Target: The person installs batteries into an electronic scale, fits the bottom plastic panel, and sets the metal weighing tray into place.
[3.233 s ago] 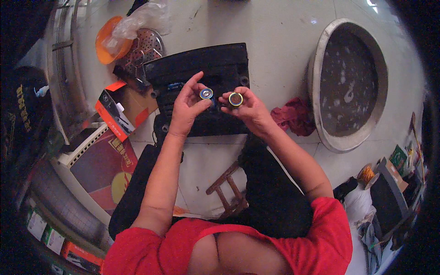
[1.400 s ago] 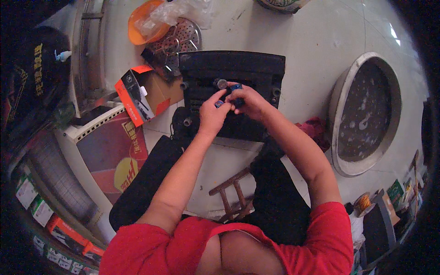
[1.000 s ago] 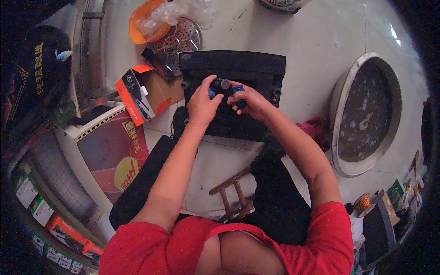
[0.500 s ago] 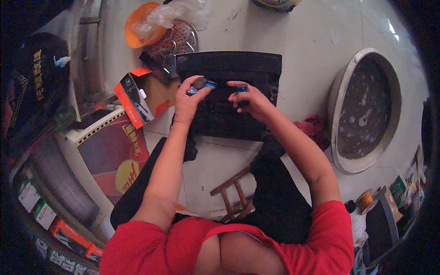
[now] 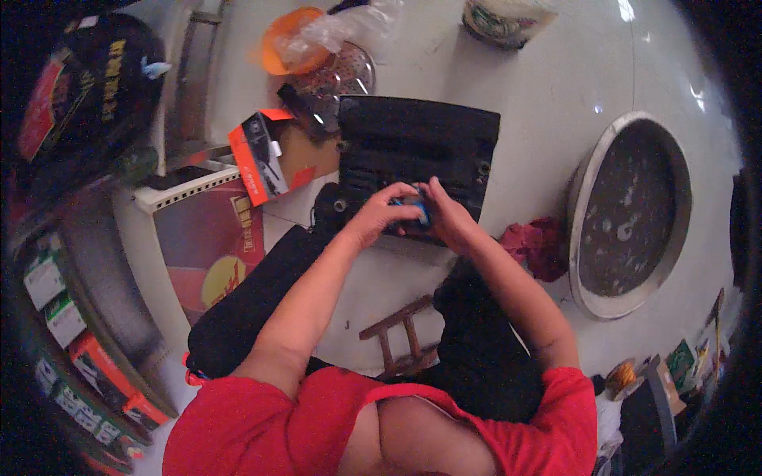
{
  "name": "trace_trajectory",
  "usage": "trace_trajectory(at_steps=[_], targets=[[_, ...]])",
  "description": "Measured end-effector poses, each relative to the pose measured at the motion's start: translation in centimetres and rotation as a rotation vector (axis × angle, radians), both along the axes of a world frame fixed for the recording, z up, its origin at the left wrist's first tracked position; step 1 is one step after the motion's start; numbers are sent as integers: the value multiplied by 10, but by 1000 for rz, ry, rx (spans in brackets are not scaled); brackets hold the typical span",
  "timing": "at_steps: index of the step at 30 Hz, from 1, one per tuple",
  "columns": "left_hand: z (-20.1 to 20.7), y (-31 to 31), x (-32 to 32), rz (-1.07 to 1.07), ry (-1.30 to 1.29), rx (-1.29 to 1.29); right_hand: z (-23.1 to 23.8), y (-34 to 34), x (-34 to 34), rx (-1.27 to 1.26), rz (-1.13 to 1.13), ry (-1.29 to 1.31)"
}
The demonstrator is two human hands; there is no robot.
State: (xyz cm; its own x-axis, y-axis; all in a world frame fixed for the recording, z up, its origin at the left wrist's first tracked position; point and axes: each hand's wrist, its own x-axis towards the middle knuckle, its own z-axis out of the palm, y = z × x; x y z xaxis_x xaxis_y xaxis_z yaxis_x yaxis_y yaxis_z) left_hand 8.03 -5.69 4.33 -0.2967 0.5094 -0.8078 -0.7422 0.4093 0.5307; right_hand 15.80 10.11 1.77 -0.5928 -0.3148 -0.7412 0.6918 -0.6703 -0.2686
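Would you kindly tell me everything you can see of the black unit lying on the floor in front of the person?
The black unit is a flat, boxy slab, seemingly of plastic or metal, lying on the pale floor. Its top looks ribbed, and small round fittings sit along its left and right edges. Both hands, left and right, meet over its near edge around a small blue part, hiding that edge. An open orange box lies to its left and a metal strainer just beyond its far left corner.
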Motion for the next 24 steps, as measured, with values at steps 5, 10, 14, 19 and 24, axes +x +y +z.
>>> trace_trajectory(at_steps=[5,10,14,19,24], targets=[[41,-8,2,-116,156,-28,29,-5,14,-232,59,132],[103,-75,-3,464,-74,276,82,3,2,-286,174,369],[194,-130,-4,860,-48,482,79,26,19,137,79,318],[262,-225,19,1168,121,664,56,69,112,446,-237,41],[307,-297,71,1401,251,701,52,88,215,108,-126,-122]])
